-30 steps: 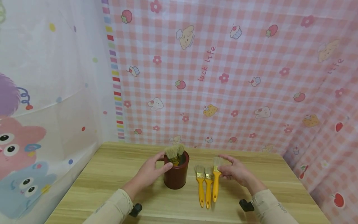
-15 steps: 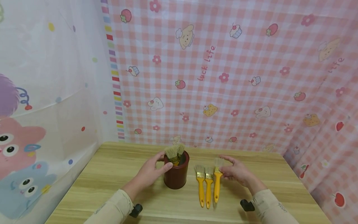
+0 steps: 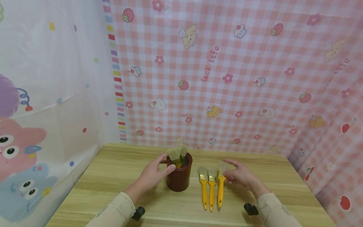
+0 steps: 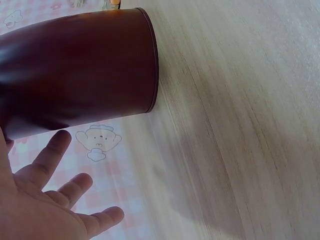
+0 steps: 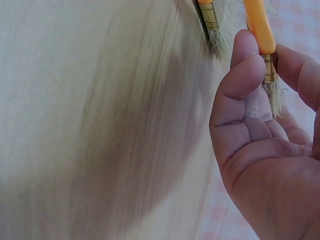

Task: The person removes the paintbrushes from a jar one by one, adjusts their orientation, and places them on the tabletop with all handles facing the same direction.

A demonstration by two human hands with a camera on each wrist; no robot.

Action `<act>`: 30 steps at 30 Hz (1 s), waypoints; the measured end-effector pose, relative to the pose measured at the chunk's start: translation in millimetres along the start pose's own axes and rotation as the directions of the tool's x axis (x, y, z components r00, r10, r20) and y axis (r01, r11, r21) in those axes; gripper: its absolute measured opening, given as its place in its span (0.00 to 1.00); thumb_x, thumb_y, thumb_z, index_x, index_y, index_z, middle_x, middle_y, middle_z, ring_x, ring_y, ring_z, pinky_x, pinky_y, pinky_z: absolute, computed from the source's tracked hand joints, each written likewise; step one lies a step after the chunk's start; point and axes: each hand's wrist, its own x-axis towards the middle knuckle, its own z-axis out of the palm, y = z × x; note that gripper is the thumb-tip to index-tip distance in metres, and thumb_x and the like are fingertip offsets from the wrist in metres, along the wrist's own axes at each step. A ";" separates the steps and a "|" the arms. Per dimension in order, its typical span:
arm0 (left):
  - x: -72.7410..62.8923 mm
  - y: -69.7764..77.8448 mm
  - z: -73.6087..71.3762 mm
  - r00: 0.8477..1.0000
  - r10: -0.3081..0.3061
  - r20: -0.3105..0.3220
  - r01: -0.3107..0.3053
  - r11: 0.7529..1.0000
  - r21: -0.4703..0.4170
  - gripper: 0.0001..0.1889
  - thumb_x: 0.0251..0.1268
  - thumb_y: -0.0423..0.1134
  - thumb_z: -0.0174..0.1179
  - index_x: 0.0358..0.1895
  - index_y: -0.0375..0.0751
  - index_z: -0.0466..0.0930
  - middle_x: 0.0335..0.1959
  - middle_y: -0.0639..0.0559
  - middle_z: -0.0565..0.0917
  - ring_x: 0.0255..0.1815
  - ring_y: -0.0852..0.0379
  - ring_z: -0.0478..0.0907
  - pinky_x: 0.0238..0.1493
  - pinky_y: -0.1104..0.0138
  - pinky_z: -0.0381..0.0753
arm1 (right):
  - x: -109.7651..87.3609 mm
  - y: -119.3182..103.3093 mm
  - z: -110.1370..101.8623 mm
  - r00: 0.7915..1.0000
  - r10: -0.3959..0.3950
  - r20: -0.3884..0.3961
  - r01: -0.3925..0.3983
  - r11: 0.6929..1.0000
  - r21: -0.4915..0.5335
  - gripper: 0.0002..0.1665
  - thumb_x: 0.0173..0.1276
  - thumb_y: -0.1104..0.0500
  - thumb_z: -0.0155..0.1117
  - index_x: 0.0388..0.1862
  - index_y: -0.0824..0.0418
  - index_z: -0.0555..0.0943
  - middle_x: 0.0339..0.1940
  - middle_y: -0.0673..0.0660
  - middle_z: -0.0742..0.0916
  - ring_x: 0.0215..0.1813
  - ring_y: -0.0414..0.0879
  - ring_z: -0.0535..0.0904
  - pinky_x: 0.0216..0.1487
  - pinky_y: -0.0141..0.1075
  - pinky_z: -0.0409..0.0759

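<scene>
A dark reddish-brown cup (image 3: 178, 181) stands upright on the wooden table. Paintbrushes (image 3: 174, 155) lean in it bristles up, their handles mostly hidden inside. My left hand (image 3: 151, 173) holds the cup at its left side, thumb at the front rim; the left wrist view shows several fingers spread beside the wall (image 4: 80, 70). To the right, my right hand (image 3: 239, 175) pinches a yellow-handled paintbrush (image 3: 221, 189) near its metal band, bristles pointing away from me. Two similar brushes, a left one (image 3: 204, 192) and a middle one (image 3: 211, 193), lie side by side between the cup and that brush.
The wooden table (image 3: 113, 186) reaches back to a pink checked cloth (image 3: 227, 94). A white patterned cloth (image 3: 71, 110) hangs along the left. Black wrist-worn pieces show near the left cuff (image 3: 124, 201) and the right cuff (image 3: 267, 201).
My right hand has shifted slightly right and toward me with its paintbrush, widening the gap to the middle brush. My left hand and the cup stay where they were.
</scene>
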 end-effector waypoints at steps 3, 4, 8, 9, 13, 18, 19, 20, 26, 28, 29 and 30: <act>-0.4 0.6 -0.2 1.000 0.000 0.001 0.000 1.000 -0.004 0.36 0.74 0.67 0.62 0.81 0.63 0.67 0.70 0.48 0.84 0.71 0.34 0.79 0.67 0.37 0.79 | 0.4 1.2 0.4 1.000 -0.004 -0.005 0.004 1.000 -0.014 0.48 0.78 0.61 0.67 0.89 0.58 0.54 0.40 0.60 0.89 0.35 0.47 0.88 0.37 0.37 0.88; -0.6 0.8 -0.3 1.000 0.000 0.001 0.000 1.000 -0.005 0.36 0.75 0.66 0.62 0.80 0.63 0.68 0.70 0.48 0.84 0.71 0.34 0.79 0.67 0.36 0.79 | 0.7 2.0 0.6 1.000 -0.007 -0.005 0.006 1.000 -0.019 0.48 0.78 0.60 0.67 0.89 0.59 0.55 0.41 0.61 0.89 0.35 0.47 0.88 0.37 0.37 0.88; -0.8 1.4 -0.5 1.000 0.003 -0.001 -0.003 1.000 -0.008 0.34 0.75 0.66 0.62 0.80 0.65 0.68 0.70 0.48 0.84 0.71 0.34 0.79 0.67 0.36 0.79 | 1.8 4.5 1.2 1.000 -0.004 -0.007 0.004 1.000 -0.024 0.48 0.78 0.60 0.68 0.89 0.60 0.55 0.40 0.61 0.90 0.35 0.47 0.88 0.36 0.37 0.88; -0.8 1.5 -0.5 1.000 0.004 -0.001 -0.004 1.000 -0.008 0.34 0.75 0.66 0.62 0.80 0.65 0.68 0.69 0.48 0.84 0.71 0.34 0.78 0.67 0.36 0.79 | 2.3 5.3 1.2 1.000 -0.005 -0.005 0.005 1.000 -0.024 0.48 0.78 0.60 0.68 0.89 0.60 0.55 0.40 0.61 0.90 0.35 0.47 0.88 0.36 0.37 0.87; 0.0 0.7 -0.2 1.000 0.006 -0.004 -0.006 1.000 -0.006 0.34 0.75 0.66 0.62 0.80 0.66 0.68 0.69 0.48 0.84 0.71 0.34 0.79 0.67 0.36 0.79 | 1.9 7.3 2.8 1.000 -0.013 0.002 0.013 0.999 -0.035 0.48 0.78 0.61 0.68 0.89 0.61 0.54 0.41 0.61 0.90 0.35 0.48 0.88 0.37 0.37 0.87; -0.1 0.1 0.0 1.000 0.004 -0.003 -0.004 1.000 -0.009 0.35 0.75 0.66 0.62 0.80 0.65 0.68 0.69 0.48 0.84 0.70 0.34 0.79 0.66 0.36 0.79 | 1.8 10.3 6.3 1.000 0.000 -0.021 -0.001 0.998 -0.056 0.48 0.76 0.62 0.69 0.88 0.61 0.56 0.42 0.62 0.89 0.34 0.48 0.88 0.37 0.37 0.88; -0.1 0.2 0.0 1.000 0.003 -0.002 -0.003 1.000 -0.010 0.35 0.75 0.66 0.62 0.80 0.65 0.68 0.69 0.48 0.84 0.71 0.34 0.79 0.66 0.36 0.79 | 2.3 11.2 6.7 1.000 0.002 -0.026 -0.003 0.998 -0.062 0.48 0.76 0.62 0.69 0.88 0.61 0.57 0.41 0.62 0.89 0.34 0.48 0.87 0.37 0.38 0.88; -0.1 0.4 -0.1 1.000 0.003 -0.001 -0.003 1.000 -0.011 0.35 0.75 0.66 0.62 0.80 0.65 0.68 0.69 0.48 0.84 0.71 0.34 0.79 0.67 0.36 0.79 | 2.5 11.6 7.4 1.000 0.004 -0.028 -0.006 0.998 -0.065 0.48 0.76 0.62 0.69 0.88 0.61 0.57 0.41 0.62 0.89 0.34 0.48 0.87 0.37 0.38 0.88; -1.0 2.0 -0.9 1.000 0.004 -0.001 -0.004 1.000 -0.013 0.34 0.75 0.66 0.62 0.79 0.67 0.68 0.69 0.49 0.84 0.71 0.35 0.79 0.67 0.37 0.79 | 3.1 13.8 10.1 1.000 -0.004 -0.016 0.002 0.996 -0.090 0.47 0.77 0.62 0.68 0.87 0.63 0.56 0.38 0.61 0.90 0.33 0.48 0.87 0.36 0.38 0.87; -1.5 2.5 -1.2 1.000 0.006 -0.001 -0.006 1.000 -0.013 0.33 0.75 0.66 0.62 0.79 0.67 0.69 0.69 0.49 0.84 0.71 0.35 0.79 0.66 0.37 0.79 | 3.7 14.5 10.2 1.000 -0.003 -0.018 0.001 0.995 -0.101 0.46 0.77 0.62 0.68 0.87 0.64 0.57 0.38 0.61 0.90 0.33 0.48 0.88 0.36 0.38 0.87; -1.6 2.6 -1.4 1.000 0.007 -0.001 -0.007 1.000 -0.013 0.33 0.75 0.66 0.62 0.79 0.67 0.69 0.68 0.49 0.84 0.71 0.35 0.79 0.66 0.37 0.79 | 4.1 14.9 10.2 1.000 -0.003 -0.021 0.001 0.994 -0.108 0.46 0.77 0.62 0.68 0.87 0.64 0.57 0.38 0.61 0.90 0.33 0.48 0.88 0.36 0.38 0.87; -1.5 2.5 -1.4 1.000 0.007 -0.001 -0.007 1.000 -0.012 0.33 0.75 0.66 0.62 0.79 0.67 0.69 0.69 0.49 0.84 0.71 0.35 0.79 0.66 0.37 0.79 | 4.7 15.4 10.1 1.000 -0.001 -0.026 -0.002 0.994 -0.110 0.46 0.77 0.62 0.68 0.87 0.63 0.58 0.37 0.60 0.90 0.33 0.48 0.87 0.35 0.38 0.87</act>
